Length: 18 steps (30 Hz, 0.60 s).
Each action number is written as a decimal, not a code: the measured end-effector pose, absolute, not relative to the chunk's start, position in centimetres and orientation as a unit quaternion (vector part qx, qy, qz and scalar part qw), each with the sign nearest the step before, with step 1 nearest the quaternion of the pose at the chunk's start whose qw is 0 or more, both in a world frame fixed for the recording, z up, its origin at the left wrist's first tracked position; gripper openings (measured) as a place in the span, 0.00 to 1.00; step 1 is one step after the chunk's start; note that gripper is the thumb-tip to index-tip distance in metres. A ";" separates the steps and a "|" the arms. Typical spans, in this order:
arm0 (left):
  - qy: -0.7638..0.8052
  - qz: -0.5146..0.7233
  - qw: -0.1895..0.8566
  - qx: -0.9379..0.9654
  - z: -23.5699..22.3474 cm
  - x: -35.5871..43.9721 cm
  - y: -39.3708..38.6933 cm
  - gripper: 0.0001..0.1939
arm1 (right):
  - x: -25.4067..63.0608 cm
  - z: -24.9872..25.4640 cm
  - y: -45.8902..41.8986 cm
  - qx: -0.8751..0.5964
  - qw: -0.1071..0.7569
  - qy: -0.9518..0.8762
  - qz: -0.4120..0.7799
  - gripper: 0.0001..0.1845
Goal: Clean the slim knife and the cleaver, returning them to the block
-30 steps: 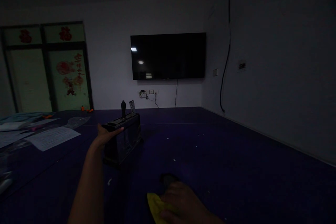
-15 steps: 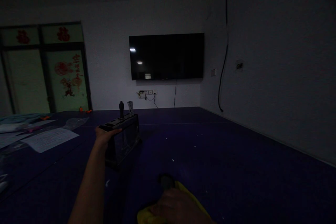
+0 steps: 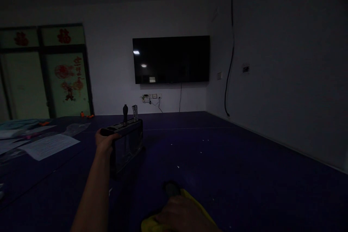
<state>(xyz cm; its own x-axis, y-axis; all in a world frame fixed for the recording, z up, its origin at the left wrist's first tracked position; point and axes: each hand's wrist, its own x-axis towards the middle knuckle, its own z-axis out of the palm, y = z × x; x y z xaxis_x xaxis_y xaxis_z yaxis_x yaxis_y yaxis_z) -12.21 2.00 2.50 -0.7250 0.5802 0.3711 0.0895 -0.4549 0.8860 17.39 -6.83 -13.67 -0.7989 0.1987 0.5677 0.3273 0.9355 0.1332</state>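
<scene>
My left hand [image 3: 104,139] is closed on the near top end of a dark upright box [image 3: 127,148] with a see-through-looking side. Out of the box's top stick a dark rounded handle [image 3: 125,113] and a mottled silvery piece [image 3: 135,112]. Low in the view, my right hand [image 3: 181,212] is closed over a yellow cloth [image 3: 152,224] on the dark blue tabletop [image 3: 217,174]. A dark rounded object [image 3: 172,189] pokes out ahead of its fingers; whether the hand grips it too, I cannot tell. The light is very dim.
Small white scraps [image 3: 178,167] dot the tabletop. Printed paper [image 3: 50,145], a clear plastic bag [image 3: 76,128] and orange bits [image 3: 82,114] lie to the left. A television [image 3: 171,59] hangs on the far wall; a black cable [image 3: 230,76] hangs along the right wall.
The view has shifted slightly, moving most things a little left. My left hand has slid a touch left along with the box; both hands keep their hold.
</scene>
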 end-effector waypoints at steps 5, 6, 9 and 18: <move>0.438 0.809 0.195 0.340 3.9 -11.8 1.0 0.35 | 18.4 -11.8 -8.2 -0.180 0.307 -0.931 -0.075 0.20; 0.426 0.809 0.212 0.344 4.2 -11.7 0.8 0.35 | 18.7 -11.6 -8.5 -0.200 0.319 -0.924 -0.066 0.19; 0.411 0.797 0.258 0.359 4.9 -11.0 0.2 0.32 | 19.5 -11.0 -8.6 -0.251 0.389 -0.886 -0.044 0.20; 0.363 0.749 0.368 0.415 7.2 -7.4 -1.4 0.25 | 21.3 -2.4 -0.2 -0.383 0.636 -0.618 0.259 0.36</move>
<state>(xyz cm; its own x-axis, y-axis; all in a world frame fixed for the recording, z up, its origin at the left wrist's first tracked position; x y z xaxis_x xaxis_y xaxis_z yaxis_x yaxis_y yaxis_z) -7.36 -1.41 7.23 -0.3848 0.8522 0.3545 -0.2494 -0.4658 0.8490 21.28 -0.23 -2.44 0.1031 0.8026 0.5875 0.1430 0.5726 -0.8073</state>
